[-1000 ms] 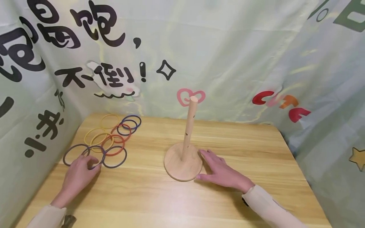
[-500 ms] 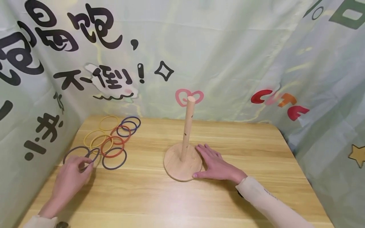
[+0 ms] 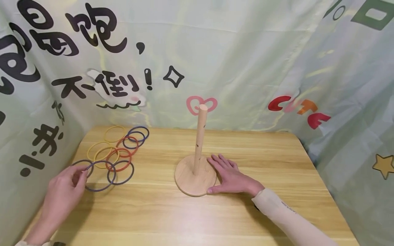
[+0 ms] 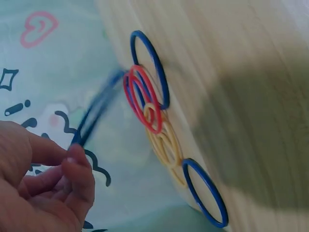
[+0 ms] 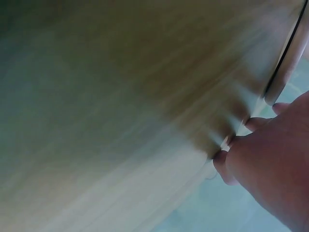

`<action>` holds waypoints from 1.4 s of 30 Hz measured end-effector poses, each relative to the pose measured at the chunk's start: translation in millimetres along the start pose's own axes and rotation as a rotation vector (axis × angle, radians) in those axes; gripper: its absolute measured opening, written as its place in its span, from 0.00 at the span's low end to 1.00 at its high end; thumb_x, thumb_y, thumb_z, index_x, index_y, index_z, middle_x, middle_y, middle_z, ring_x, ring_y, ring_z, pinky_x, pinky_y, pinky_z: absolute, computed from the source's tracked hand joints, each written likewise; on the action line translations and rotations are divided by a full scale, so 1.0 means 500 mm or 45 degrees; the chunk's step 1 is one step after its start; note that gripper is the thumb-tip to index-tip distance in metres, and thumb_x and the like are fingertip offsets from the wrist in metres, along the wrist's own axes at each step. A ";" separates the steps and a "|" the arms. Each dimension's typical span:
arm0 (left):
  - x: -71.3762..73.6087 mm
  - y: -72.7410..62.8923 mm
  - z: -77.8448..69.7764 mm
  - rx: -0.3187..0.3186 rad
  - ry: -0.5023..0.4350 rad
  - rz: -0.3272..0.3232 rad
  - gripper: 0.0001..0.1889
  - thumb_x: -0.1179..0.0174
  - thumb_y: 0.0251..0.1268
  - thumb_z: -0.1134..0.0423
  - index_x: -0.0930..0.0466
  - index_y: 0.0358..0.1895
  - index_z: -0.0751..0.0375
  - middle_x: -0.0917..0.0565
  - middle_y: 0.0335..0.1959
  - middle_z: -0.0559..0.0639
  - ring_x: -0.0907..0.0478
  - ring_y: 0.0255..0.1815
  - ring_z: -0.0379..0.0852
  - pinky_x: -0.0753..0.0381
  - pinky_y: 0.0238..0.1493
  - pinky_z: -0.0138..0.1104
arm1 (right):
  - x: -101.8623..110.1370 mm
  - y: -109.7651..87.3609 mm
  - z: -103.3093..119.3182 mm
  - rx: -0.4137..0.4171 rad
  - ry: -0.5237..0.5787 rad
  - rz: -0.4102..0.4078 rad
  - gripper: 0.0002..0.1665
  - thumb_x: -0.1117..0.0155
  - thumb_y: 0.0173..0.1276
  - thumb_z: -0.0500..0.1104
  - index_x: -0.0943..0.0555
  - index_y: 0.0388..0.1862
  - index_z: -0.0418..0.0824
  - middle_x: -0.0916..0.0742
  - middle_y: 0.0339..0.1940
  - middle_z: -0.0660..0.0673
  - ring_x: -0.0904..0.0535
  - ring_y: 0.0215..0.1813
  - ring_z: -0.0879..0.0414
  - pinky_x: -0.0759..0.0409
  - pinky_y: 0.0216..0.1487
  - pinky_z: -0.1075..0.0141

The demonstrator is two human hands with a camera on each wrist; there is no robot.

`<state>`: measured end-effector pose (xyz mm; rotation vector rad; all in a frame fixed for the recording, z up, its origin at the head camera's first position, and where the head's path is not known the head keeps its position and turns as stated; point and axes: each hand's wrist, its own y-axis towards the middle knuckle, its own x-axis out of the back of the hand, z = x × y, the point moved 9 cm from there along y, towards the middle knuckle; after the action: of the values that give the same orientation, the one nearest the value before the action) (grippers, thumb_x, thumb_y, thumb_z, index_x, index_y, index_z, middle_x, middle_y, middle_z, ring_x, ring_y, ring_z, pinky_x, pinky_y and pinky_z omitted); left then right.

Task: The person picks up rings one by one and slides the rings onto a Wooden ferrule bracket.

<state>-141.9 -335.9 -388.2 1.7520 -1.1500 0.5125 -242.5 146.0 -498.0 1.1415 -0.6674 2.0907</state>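
Between thumb and fingers of the left hand (image 3: 63, 191) is the edge of a blue ring (image 3: 100, 190); the same ring (image 4: 86, 126) appears blurred and tilted above the table in the left wrist view. Fingers of the right hand (image 3: 232, 177) are spread along the right side of a round wooden base (image 3: 187, 181), thumb at its front edge. A bare upright peg (image 3: 200, 136) rises from this base. The right wrist view shows the right hand (image 5: 270, 159) low by the table, with the base (image 5: 289, 63) partly in view.
Overlapping rings lie at the table's left: a blue ring (image 3: 133, 171) and another blue ring (image 3: 80, 160), red rings (image 3: 130, 155), yellow rings (image 3: 89, 148), and blue rings (image 3: 148, 131) at the back. Printed cloth (image 3: 240, 61) surrounds the wooden table (image 3: 261, 153).
The left hand has drawn back leftward, lifting the blue ring off the table. The right hand has settled closer against the base, its fingers reaching a little over the edge.
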 end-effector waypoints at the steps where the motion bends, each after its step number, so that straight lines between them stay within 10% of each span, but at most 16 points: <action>1: 0.000 0.000 -0.003 -0.006 -0.006 0.001 0.10 0.31 0.68 0.75 0.12 0.50 0.68 0.14 0.30 0.52 0.27 0.27 0.28 0.31 0.26 0.22 | -0.001 0.001 0.000 -0.002 -0.006 0.002 0.73 0.27 0.65 0.77 0.50 0.93 0.43 0.48 0.92 0.37 0.61 0.90 0.36 0.53 0.81 0.30; 9: -0.011 0.005 -0.029 0.074 -0.244 0.042 0.13 0.29 0.69 0.75 0.10 0.54 0.64 0.11 0.38 0.53 0.19 0.33 0.19 0.21 0.28 0.20 | 0.001 0.002 0.006 0.013 -0.016 -0.014 0.71 0.27 0.66 0.76 0.48 0.92 0.41 0.46 0.91 0.35 0.59 0.90 0.33 0.51 0.79 0.28; 16: -0.050 0.028 -0.066 0.260 -0.636 0.191 0.15 0.33 0.75 0.75 0.15 0.61 0.74 0.13 0.36 0.50 0.14 0.25 0.37 0.15 0.23 0.29 | 0.001 0.004 0.007 0.020 -0.037 -0.018 0.71 0.28 0.67 0.76 0.48 0.92 0.41 0.45 0.91 0.35 0.58 0.90 0.33 0.49 0.79 0.28; 42: -0.008 0.204 -0.383 0.085 -1.136 0.207 0.14 0.32 0.77 0.69 0.11 0.61 0.62 0.17 0.41 0.61 0.16 0.22 0.48 0.17 0.21 0.31 | 0.003 0.002 0.002 0.009 -0.068 0.011 0.71 0.29 0.67 0.77 0.49 0.92 0.41 0.46 0.91 0.37 0.60 0.90 0.35 0.49 0.80 0.30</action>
<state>-204.7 -178.4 -253.2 2.0079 -1.9047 -0.1919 -243.3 144.8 -496.4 1.2040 -0.6920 2.0778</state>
